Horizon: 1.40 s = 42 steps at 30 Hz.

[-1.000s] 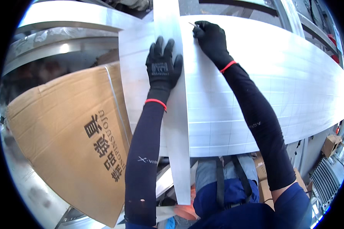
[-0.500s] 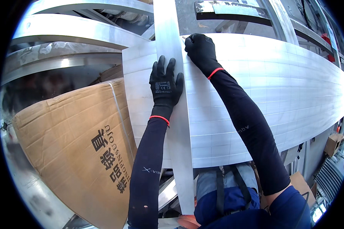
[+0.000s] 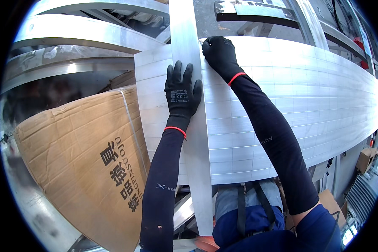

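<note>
A long flat silver metal bar (image 3: pixel 192 147) lies crosswise over a row of pale metal profiles (image 3: pixel 290 105) set side by side. Thin lines run across the profiles. My left hand (image 3: pixel 182 92), in a black glove with a red cuff, rests flat on the bar with its fingers stretched out. At the profiles' far edge, just right of the bar, my right hand (image 3: pixel 219 56) is closed in a matching glove. A small pale tip shows by its fingers near the bar's edge; what it belongs to is hidden in the fist.
A large strapped cardboard box (image 3: pixel 80 164) leans at the left of the profiles. Curved-looking metal beams (image 3: pixel 84 31) cross the far left, and a dark-edged beam (image 3: pixel 256 14) stands beyond the far edge. A smaller carton (image 3: pixel 366 158) sits at the far right.
My right hand has shifted very slightly left and away from me along the bar's edge. My left hand and the bar stay in place.
</note>
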### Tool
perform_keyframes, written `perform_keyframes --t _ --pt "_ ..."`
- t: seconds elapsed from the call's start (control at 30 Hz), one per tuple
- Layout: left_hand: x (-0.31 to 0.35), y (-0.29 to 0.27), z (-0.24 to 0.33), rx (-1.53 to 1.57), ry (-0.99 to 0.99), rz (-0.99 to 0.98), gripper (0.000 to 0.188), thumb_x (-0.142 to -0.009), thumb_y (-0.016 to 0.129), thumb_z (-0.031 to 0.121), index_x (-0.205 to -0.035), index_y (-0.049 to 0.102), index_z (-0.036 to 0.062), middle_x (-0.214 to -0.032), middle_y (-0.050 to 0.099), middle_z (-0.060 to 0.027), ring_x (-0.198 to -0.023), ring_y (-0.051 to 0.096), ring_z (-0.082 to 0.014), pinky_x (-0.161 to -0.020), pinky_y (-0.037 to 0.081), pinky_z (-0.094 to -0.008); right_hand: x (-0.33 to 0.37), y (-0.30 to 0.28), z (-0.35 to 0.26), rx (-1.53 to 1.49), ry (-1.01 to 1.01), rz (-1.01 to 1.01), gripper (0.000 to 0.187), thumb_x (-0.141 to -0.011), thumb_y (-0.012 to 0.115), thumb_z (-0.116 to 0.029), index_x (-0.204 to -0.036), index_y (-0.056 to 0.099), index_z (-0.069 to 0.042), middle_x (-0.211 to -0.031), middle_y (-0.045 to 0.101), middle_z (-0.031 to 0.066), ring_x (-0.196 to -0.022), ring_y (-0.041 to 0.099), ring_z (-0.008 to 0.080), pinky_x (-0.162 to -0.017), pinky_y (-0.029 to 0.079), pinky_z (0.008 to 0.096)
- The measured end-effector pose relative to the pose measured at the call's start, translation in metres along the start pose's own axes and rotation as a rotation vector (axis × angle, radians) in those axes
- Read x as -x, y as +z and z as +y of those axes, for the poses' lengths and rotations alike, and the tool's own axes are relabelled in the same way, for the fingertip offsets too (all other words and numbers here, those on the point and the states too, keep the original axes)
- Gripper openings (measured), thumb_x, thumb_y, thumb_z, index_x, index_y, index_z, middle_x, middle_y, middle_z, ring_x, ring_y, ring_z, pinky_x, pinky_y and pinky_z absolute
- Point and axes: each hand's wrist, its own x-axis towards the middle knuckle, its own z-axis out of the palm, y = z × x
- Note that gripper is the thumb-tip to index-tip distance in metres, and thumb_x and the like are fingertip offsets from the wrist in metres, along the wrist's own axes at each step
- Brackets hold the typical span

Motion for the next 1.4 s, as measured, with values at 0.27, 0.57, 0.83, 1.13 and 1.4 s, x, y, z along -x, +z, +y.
perform_keyframes --t 0.27,0.57,0.83,1.13,1.4 --pt "0.001 0.003 -0.002 0.027 -0.031 -0.013 0.053 -0.082 0.060 0.034 -0.131 0.048 0.0163 -0.139 0.041 -0.0166 -0.130 0.035 -0.0430 -0.099 0.037 -0.0530 0.000 0.001 -0.002 -0.051 -0.035 -0.055 0.028 -0.088 0.054 -0.021 -0.074 0.067 -0.002 -0.067 0.066 0.0137 -0.066 0.066 0.0276 -0.071 0.052 0.0394" --pt "0.000 0.002 0.000 0.010 -0.006 -0.011 0.052 -0.083 0.060 0.033 -0.130 0.048 0.0149 -0.137 0.042 -0.0181 -0.128 0.037 -0.0438 -0.098 0.038 -0.0526 0.020 -0.010 0.001 0.030 -0.183 -0.080 0.028 -0.090 0.053 -0.018 -0.072 0.066 0.000 -0.062 0.064 0.0152 -0.059 0.064 0.0301 -0.066 0.051 0.0392" --pt "0.001 -0.001 0.000 -0.031 0.006 -0.011 0.050 -0.084 0.059 0.031 -0.130 0.048 0.0134 -0.137 0.042 -0.0195 -0.127 0.038 -0.0441 -0.101 0.037 -0.0517 0.095 -0.022 -0.006 0.014 -0.184 -0.129 0.021 -0.090 0.055 -0.016 -0.083 0.065 0.001 -0.070 0.063 0.0211 -0.065 0.063 0.0370 -0.066 0.051 0.0429" --pt "0.002 0.006 -0.003 -0.110 0.021 0.011 0.053 -0.084 0.058 0.036 -0.132 0.046 0.0157 -0.136 0.043 -0.0157 -0.127 0.039 -0.0415 -0.102 0.038 -0.0502 0.187 -0.028 -0.009 -0.051 -0.137 -0.186 0.018 -0.090 0.058 -0.014 -0.100 0.062 0.001 -0.069 0.063 0.0188 -0.064 0.062 0.0372 -0.061 0.049 0.0448" --pt "0.008 0.015 -0.012 -0.149 0.071 0.051 0.056 -0.083 0.059 0.039 -0.132 0.048 0.0152 -0.139 0.041 -0.0179 -0.126 0.041 -0.0411 -0.101 0.038 -0.0513 0.257 -0.043 -0.020 -0.078 -0.052 -0.332 0.021 -0.090 0.059 -0.013 -0.106 0.060 0.001 -0.075 0.065 0.0197 -0.065 0.064 0.0361 -0.060 0.049 0.0427"
